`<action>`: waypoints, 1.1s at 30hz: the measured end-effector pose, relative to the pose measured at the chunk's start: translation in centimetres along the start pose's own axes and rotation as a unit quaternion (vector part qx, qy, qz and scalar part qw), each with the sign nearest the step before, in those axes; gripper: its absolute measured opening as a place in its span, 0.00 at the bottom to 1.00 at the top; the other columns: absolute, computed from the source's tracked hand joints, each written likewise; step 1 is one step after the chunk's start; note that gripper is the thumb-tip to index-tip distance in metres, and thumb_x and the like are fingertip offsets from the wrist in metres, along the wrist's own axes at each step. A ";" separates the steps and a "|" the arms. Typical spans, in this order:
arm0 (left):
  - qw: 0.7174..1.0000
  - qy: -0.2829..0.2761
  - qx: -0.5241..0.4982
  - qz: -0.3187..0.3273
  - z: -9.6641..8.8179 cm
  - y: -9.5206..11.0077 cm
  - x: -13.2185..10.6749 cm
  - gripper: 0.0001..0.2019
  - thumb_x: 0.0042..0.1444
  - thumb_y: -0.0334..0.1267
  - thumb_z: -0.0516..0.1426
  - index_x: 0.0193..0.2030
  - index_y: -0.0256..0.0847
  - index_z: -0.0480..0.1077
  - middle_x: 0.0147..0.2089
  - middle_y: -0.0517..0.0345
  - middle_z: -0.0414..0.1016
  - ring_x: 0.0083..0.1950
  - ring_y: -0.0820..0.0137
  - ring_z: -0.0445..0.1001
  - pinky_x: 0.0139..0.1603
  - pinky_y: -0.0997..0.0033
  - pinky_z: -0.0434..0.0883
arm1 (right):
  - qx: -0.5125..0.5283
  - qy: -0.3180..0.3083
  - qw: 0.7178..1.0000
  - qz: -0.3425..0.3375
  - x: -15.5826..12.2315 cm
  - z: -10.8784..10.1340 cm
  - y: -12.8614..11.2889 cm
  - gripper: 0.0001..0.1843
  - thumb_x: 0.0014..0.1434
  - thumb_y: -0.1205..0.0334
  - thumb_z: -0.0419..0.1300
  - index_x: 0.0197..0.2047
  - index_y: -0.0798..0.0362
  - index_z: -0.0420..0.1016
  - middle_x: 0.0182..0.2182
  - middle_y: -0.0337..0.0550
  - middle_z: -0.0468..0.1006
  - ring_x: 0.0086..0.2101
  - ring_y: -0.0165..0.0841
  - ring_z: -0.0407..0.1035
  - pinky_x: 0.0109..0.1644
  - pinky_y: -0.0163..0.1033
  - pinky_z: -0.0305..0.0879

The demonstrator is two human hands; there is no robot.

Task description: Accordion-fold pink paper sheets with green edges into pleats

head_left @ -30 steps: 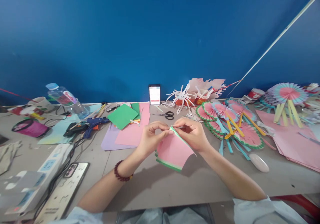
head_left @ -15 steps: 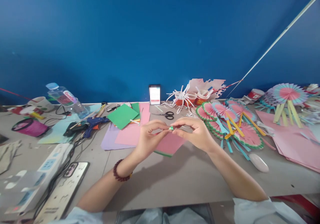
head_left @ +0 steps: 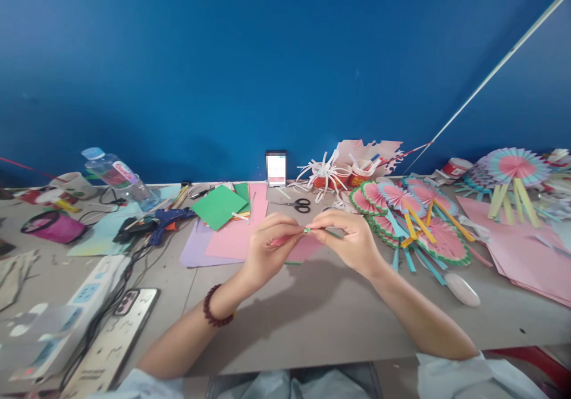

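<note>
Close together above the middle of the table, my left hand [head_left: 273, 249] and my right hand [head_left: 348, 239] are both closed in a pinch. Thumbs and fingertips meet on a sheet of pink paper [head_left: 307, 248] with a green edge. A small bit of green shows between the fingertips, and the hands hide much of the sheet. Just beyond them lie black-handled scissors [head_left: 302, 204]. Left of my left hand, green paper squares [head_left: 220, 207] rest on larger pink sheets [head_left: 225, 243] and a lilac sheet [head_left: 191, 256].
Pleated paper fans [head_left: 441, 239] and a white computer mouse [head_left: 462, 289] lie to the right. A phone [head_left: 276, 169] stands against the blue wall. To the left are a bottle [head_left: 120, 176], a blue glue gun [head_left: 167, 220], a power strip [head_left: 80, 310] and another phone [head_left: 113, 345].
The pink paper has tilted between my hands, so less of its face shows and its green edge has shifted. My fingers have moved slightly while keeping the pinch.
</note>
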State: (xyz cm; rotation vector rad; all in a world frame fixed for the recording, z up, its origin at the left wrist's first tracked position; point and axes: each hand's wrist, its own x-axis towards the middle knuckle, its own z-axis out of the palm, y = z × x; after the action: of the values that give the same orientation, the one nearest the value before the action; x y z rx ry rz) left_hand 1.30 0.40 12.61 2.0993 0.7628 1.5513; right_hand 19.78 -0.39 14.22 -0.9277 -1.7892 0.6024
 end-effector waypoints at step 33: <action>0.992 -0.036 -0.012 -0.123 -0.4 -1.1 0.6 0.05 0.57 0.36 0.61 0.35 0.39 0.79 0.34 0.52 0.79 0.35 0.70 0.76 0.35 0.73 0.72 | -0.017 0.018 1.000 0.006 0.8 -0.3 0.9 0.05 0.61 0.62 0.58 0.36 0.53 0.73 0.34 0.43 0.77 0.33 0.31 0.71 0.39 0.38 0.69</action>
State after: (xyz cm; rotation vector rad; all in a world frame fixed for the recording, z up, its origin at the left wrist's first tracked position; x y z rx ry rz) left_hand 0.86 1.58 12.45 1.9499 0.9331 1.3390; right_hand 20.19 0.83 14.09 -0.9674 -1.7667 0.5618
